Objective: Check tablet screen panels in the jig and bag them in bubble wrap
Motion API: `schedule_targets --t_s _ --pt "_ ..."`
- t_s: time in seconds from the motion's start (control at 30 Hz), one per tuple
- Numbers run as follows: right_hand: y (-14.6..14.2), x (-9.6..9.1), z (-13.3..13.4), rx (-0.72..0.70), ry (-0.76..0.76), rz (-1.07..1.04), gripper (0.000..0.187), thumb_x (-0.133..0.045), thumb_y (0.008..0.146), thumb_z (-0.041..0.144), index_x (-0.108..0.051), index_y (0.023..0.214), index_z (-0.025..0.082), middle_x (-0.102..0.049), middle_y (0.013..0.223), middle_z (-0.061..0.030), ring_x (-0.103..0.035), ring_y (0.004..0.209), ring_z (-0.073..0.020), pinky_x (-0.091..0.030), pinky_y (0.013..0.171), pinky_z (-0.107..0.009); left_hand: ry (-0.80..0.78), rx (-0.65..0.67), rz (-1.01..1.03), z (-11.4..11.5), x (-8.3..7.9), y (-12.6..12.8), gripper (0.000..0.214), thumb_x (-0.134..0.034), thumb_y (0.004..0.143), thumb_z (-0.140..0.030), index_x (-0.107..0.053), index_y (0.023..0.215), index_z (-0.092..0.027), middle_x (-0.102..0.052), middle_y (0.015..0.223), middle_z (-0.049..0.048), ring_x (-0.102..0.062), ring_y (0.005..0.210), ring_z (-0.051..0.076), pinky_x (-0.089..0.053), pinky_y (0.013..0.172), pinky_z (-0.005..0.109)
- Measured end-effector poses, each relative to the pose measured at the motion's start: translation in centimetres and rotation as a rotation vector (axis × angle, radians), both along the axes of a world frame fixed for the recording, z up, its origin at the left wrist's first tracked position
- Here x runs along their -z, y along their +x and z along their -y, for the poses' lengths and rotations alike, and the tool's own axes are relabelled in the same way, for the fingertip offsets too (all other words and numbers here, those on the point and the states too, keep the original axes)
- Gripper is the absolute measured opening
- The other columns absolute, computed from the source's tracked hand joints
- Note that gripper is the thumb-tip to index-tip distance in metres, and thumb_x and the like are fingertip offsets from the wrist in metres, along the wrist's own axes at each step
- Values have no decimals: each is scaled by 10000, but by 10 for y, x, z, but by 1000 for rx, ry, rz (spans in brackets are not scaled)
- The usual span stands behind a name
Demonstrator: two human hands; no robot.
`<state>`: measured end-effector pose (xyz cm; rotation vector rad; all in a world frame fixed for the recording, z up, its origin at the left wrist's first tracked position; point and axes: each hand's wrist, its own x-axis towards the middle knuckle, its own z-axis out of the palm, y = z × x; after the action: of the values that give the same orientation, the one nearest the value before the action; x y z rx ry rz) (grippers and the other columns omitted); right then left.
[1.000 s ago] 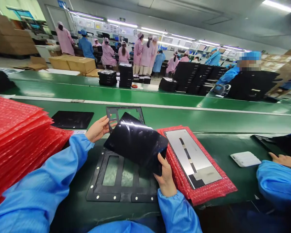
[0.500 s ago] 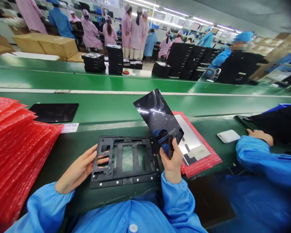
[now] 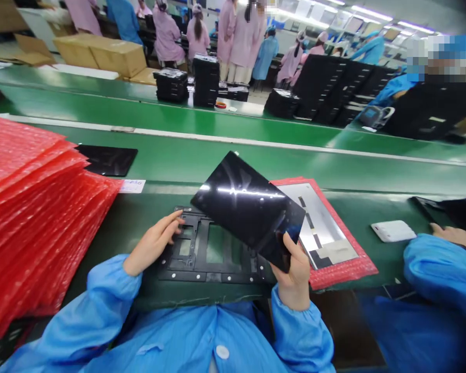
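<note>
My right hand (image 3: 294,273) is shut on the lower corner of a glossy black display panel (image 3: 243,207), which it holds tilted above a black frame-shaped jig (image 3: 186,270). The panel hides most of the upper half of the jig. My left hand (image 3: 152,244) curls its fingers over the jig's upper left edge. To the right of the panel, a silver-backed display panel (image 3: 326,233) lies on a red bubble bag (image 3: 344,274).
A tall stack of red bubble bags (image 3: 31,207) fills the left side. A black panel (image 3: 106,159) and a paper label (image 3: 132,186) lie on the green bench. To the right are a white pad (image 3: 393,231) and a co-worker's hand (image 3: 452,234).
The black panel has tipped from steeply raised to lower, now over the jig. My left hand has shifted up the jig's edge. The whole view has swung as my head moved.
</note>
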<state>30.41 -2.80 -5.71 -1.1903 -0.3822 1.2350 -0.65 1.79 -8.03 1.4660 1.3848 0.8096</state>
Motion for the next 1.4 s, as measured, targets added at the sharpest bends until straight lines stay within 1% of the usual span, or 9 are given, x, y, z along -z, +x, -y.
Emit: schedule_targets --t_s 0.13,0.2,0.27,0.33,0.43,0.57,0.63,1.2,1.4 --pt "-10 4 9 -238 0 16 517 -736 788 330 -603 1280 242 -730 1133 -46 -670 1087 -285 -522 982 -470 -390 49 624 4 -17 5 769 -186 873 -737 -518 1359 -241 -685 1140 108 -624 1076 315 -522 832 439" --pt "-12 10 8 -370 -53 71 527 -737 786 351 -605 1279 221 -724 1146 -75 -670 1079 -302 -508 983 -491 -450 38 705 6 -20 5 686 -320 879 -697 -570 1307 -222 -708 1099 105 -630 1071 321 -515 844 437" --pt "-12 20 5 -422 -46 266 561 -736 783 382 -592 1295 203 -698 1199 -98 -642 1121 -312 -471 1015 -508 -390 31 701 7 -19 4 537 -529 871 -531 -576 1296 -206 -711 1099 96 -625 1081 307 -501 882 413" --pt "-10 30 1 -385 15 575 622 -730 780 415 -554 1338 204 -647 1287 -106 -588 1198 -308 -410 1071 -508 -255 18 635 8 -14 4 537 -623 844 -373 -524 1344 -201 -708 1098 84 -624 1070 275 -480 924 387" --pt "-8 43 -2 -331 45 928 696 -682 805 469 -466 1416 216 -581 1372 -107 -526 1275 -288 -357 1113 -483 -81 -25 380 7 0 4 643 -619 847 -360 -403 1430 -194 -700 1006 62 -639 955 232 -484 893 368" --pt "-6 52 3 -337 17 1064 720 -641 821 514 -419 1448 236 -578 1377 -104 -534 1270 -278 -371 1099 -465 134 -73 -154 4 19 1 606 -648 804 -414 -523 1346 -173 -582 892 32 -565 764 183 -485 769 335" --pt "-5 53 6 -340 5 1074 723 -642 820 516 -415 1450 245 -582 1372 -101 -547 1256 -278 -381 1090 -460 199 -57 -272 3 25 0 564 -637 810 -422 -559 1305 -164 -520 883 27 -513 718 165 -476 731 324" --pt "-8 59 9 -357 -59 1133 739 -615 818 563 -410 1455 249 -647 1289 -97 -627 1142 -289 -453 995 -419 206 -33 -341 0 34 -3 524 -625 834 -418 -546 1289 -173 -502 919 29 -511 717 158 -489 740 319" --pt "-4 57 10 -393 -106 1268 752 -579 830 600 -413 1458 222 -715 1150 -114 -690 992 -309 -493 883 -400 225 -11 -643 12 24 7 544 -518 905 -445 -457 1381 -188 -529 1174 102 -604 937 222 -507 792 326"
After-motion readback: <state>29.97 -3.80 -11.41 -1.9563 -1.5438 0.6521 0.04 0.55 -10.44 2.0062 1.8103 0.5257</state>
